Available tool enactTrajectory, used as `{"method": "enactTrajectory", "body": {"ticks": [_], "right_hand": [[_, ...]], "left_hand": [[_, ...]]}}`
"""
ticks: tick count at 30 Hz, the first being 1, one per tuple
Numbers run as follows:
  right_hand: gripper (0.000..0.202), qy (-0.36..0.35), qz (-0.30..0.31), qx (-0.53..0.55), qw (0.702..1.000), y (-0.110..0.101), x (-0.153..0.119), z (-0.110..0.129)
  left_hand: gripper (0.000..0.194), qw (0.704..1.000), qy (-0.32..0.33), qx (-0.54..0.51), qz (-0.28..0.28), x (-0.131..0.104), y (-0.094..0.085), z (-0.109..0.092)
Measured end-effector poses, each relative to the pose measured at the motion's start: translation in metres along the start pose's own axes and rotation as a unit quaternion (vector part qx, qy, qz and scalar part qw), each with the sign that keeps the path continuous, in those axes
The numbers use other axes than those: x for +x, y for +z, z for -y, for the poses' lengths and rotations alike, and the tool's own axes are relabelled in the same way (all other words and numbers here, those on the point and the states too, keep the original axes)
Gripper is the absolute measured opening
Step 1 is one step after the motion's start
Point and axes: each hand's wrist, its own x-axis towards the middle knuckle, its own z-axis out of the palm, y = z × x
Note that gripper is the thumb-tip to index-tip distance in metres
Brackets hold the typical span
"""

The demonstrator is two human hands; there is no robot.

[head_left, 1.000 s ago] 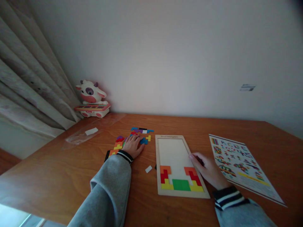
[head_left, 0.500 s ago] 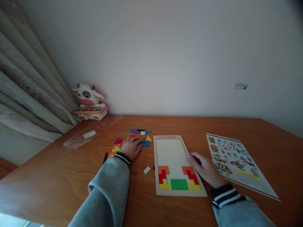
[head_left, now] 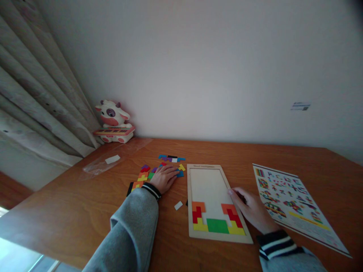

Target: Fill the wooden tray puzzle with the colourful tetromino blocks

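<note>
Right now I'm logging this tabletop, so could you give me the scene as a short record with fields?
Left hand: palm down over loose colored pieces
Right hand: at the right edge of the wooden tray
Tray contents: green block between yellow pieces; red and orange pieces farther up
Printed sheet: right of the tray
Far left: cow toy

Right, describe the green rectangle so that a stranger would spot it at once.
On the brown tabletop, find the pale wooden puzzle tray with the right hand at its right edge. Look along the row of pieces at the tray's near end. The green rectangle sits mid-row between two yellow pieces, the only green inside the tray.
</note>
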Motion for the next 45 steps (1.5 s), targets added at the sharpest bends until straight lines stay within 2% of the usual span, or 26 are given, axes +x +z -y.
{"method": "enactTrajectory", "body": {"ticks": [2, 10, 20, 26, 32, 36, 41, 45], "right_hand": [[0.045, -0.002, -0.001, -0.003, 1.0, 0.0, 0.0, 0.001], [0.042, -0.02, -0.013, -0.012, 1.0, 0.001, 0.0, -0.001], [0.043, -0.028, -0.013, -0.021, 0.999, 0.001, 0.0, 0.001], [0.044, -0.015, -0.012, -0.013, 1.0, 0.0, 0.0, 0.004], [0.048, 0.003, -0.004, 0.02, 1.0, 0.0, 0.007, -0.004], [0.054, 0.035, 0.005, 0.017, 0.999, -0.005, 0.022, -0.011], [0.056, 0.061, -0.005, 0.032, 0.998, -0.009, 0.027, -0.009], [0.053, 0.06, -0.02, 0.044, 0.997, -0.009, 0.023, -0.008]], "left_hand": [[0.026, 0.999, 0.024, -0.023, 0.004, 0.001, 0.002, 0.0], [0.028, 0.999, 0.03, -0.036, -0.012, 0.001, 0.004, -0.006], [0.024, 0.99, 0.107, -0.083, -0.033, 0.001, 0.01, -0.005], [0.027, 0.992, 0.11, -0.055, 0.002, 0.002, 0.004, -0.017], [0.028, 0.994, 0.093, -0.053, -0.004, 0.0, 0.006, -0.021], [0.031, 0.996, 0.051, -0.069, -0.025, -0.001, 0.009, -0.023], [0.03, 0.992, 0.01, -0.121, -0.042, -0.002, 0.003, -0.029], [0.026, 0.978, -0.02, -0.199, -0.064, 0.002, -0.004, -0.045]]}}
